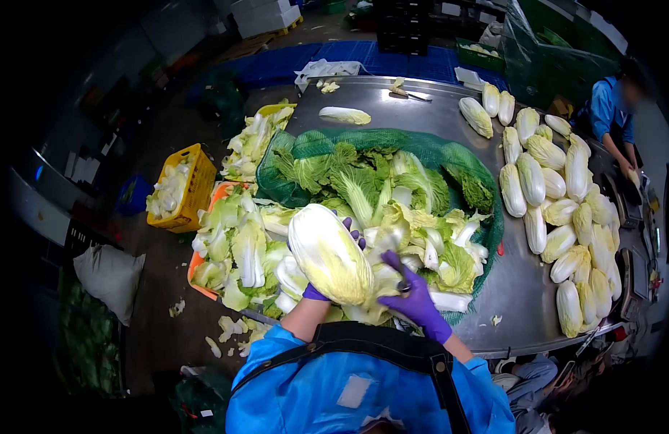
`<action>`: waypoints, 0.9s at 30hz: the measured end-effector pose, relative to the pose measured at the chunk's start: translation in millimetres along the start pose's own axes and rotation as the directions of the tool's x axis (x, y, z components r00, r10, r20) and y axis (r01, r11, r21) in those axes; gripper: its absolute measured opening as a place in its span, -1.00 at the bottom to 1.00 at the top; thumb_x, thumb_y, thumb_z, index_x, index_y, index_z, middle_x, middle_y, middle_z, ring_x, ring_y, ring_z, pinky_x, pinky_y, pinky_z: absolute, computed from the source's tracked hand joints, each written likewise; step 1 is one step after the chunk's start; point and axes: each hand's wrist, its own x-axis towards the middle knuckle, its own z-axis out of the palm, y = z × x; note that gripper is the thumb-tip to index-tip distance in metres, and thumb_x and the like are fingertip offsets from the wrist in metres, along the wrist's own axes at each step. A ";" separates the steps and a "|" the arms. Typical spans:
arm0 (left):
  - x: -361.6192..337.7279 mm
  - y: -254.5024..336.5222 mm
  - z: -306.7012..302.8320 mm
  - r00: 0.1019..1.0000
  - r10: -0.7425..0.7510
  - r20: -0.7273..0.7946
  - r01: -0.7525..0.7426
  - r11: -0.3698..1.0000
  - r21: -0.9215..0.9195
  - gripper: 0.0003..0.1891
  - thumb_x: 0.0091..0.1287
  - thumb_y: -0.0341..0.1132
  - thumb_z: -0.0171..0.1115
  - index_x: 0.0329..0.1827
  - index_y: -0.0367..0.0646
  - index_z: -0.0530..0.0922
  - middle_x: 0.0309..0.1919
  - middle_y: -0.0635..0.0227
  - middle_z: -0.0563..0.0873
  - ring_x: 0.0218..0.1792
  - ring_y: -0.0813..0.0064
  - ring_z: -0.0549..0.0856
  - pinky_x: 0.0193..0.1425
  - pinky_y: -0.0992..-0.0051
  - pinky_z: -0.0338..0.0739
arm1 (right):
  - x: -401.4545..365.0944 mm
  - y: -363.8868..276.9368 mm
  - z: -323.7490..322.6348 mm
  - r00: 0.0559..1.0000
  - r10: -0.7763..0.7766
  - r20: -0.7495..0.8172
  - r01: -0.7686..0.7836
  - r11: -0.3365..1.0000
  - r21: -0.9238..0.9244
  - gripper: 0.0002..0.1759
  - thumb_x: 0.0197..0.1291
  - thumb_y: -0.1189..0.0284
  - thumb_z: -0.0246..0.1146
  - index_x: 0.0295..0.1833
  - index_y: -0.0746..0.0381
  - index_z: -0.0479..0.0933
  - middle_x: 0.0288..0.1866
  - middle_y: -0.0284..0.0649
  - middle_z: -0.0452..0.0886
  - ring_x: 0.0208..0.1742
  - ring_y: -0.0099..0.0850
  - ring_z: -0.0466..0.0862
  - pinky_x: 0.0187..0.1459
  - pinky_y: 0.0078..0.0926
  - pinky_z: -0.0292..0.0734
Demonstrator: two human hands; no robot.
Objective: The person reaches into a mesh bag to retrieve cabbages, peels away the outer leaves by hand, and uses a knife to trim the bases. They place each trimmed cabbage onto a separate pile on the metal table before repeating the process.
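My left hand [314, 292], in a purple glove, grips a trimmed napa cabbage [329, 254] and holds it up over the near edge of the steel table [519, 289]. Purple fingertips show behind the head. My right hand [414, 298], also in a purple glove, is closed on a knife handle [402, 282] at the cabbage's base; the blade is hidden. Just beyond lies a green net [392, 141] full of untrimmed leafy cabbages [378, 188].
Several trimmed cabbages [559, 210] lie in rows on the table's right side. An orange crate [226, 253] and a yellow crate [181, 189] of leaf scraps stand at the left. Another person [613, 112] in blue works at the far right. A knife [410, 94] lies at the far edge.
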 end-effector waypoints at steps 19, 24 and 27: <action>-14.9 5.6 -38.9 0.958 -0.082 -0.275 0.116 0.987 0.108 -0.04 0.07 0.43 -0.02 0.39 -0.05 0.06 0.27 0.10 0.31 0.21 0.12 0.38 0.27 0.12 0.31 | -2.8 1.3 13.9 0.977 -0.205 0.064 0.214 0.914 -0.346 0.06 -0.33 0.32 0.53 0.38 0.14 0.15 0.38 -0.15 0.23 -0.42 -0.49 0.58 -0.34 -0.57 0.52; -14.6 0.1 -45.7 0.952 -0.135 -0.274 0.172 0.979 0.113 -0.08 0.09 0.30 0.12 0.38 -0.11 0.07 0.27 0.06 0.31 0.23 0.10 0.37 0.31 0.10 0.25 | -1.2 -2.8 11.9 0.954 -0.245 0.173 0.300 0.778 -0.552 0.01 -0.35 0.39 0.49 0.35 0.11 0.20 0.42 -0.08 0.12 -0.26 -0.18 0.65 -0.29 -0.44 0.56; -14.6 -5.4 -36.7 0.948 -0.166 -0.271 0.188 0.980 0.059 -0.14 0.13 0.20 0.16 0.35 -0.19 0.13 0.25 0.04 0.34 0.24 0.07 0.35 0.38 0.11 0.15 | -2.7 5.6 7.1 0.942 -0.251 0.223 0.336 0.730 -0.596 0.03 -0.34 0.39 0.49 0.37 0.10 0.16 0.42 -0.05 0.09 -0.11 -0.11 0.61 -0.20 -0.41 0.56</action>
